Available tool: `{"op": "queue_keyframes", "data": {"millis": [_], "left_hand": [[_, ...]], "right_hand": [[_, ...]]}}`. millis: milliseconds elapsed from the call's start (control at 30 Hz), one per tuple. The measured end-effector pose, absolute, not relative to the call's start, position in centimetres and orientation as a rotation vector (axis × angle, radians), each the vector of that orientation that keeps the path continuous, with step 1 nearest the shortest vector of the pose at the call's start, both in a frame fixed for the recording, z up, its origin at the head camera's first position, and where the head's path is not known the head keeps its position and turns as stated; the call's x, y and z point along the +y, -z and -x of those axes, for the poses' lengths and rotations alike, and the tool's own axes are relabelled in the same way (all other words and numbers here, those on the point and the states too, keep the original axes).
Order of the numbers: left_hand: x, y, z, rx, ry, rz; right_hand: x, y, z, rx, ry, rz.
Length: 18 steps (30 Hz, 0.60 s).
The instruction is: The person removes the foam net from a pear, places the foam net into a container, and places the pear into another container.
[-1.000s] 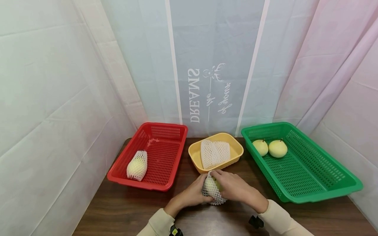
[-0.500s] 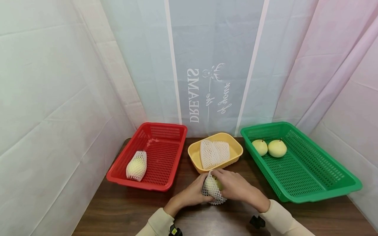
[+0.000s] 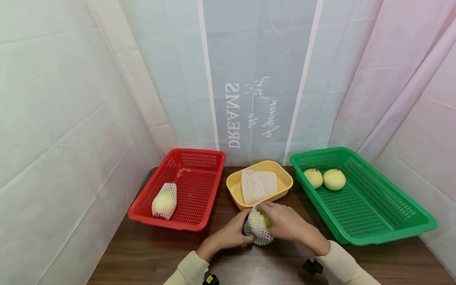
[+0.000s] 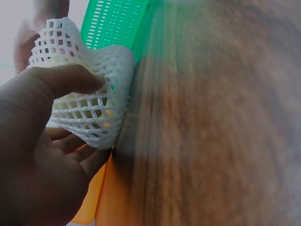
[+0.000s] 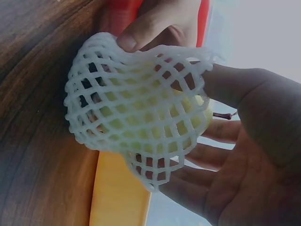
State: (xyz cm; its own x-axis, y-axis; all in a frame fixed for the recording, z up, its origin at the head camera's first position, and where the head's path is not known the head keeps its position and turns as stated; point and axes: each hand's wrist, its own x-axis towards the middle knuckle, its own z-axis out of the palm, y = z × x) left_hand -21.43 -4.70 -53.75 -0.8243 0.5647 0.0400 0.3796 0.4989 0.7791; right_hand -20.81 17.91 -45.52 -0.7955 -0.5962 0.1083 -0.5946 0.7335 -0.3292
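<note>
Between both hands, close over the wooden table, a yellow-green pear (image 3: pixel 265 220) sits inside a white foam net sleeve (image 3: pixel 257 231), its stem end showing at the sleeve's opening. My left hand (image 3: pixel 232 231) grips the sleeved pear from the left, thumb pressed across the netting (image 4: pixel 89 115) and fingers beneath. From the right, my right hand (image 3: pixel 285 222) holds the pear and the sleeve's upper edge. In the right wrist view the pear's stem (image 5: pixel 225 115) points toward the right palm, and my right hand's fingers (image 5: pixel 207 157) lie around the net's open end.
Behind the hands stands a yellow tray (image 3: pixel 284 180) with foam net sleeves (image 3: pixel 253 186). A red basket (image 3: pixel 194 226) on the left holds a sleeved pear (image 3: pixel 165 202). To the right, a green basket (image 3: pixel 384 237) has two bare pears (image 3: pixel 334 179). Fabric backdrops (image 3: pixel 256 47) surround the table (image 3: pixel 142 253).
The pear shows a little more at the sleeve's opening, with the right wrist shifted slightly right and down. Both hands keep their hold; baskets and tray stay put.
</note>
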Motion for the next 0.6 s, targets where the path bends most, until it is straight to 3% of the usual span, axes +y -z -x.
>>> {"op": "queue_keyframes", "data": {"millis": [600], "left_hand": [[-4.60, 53.54, 21.80, 2.633, -1.237, -0.768]], "right_hand": [[18.58, 44.84, 20.95, 2.979, 0.582, 1.027]]}}
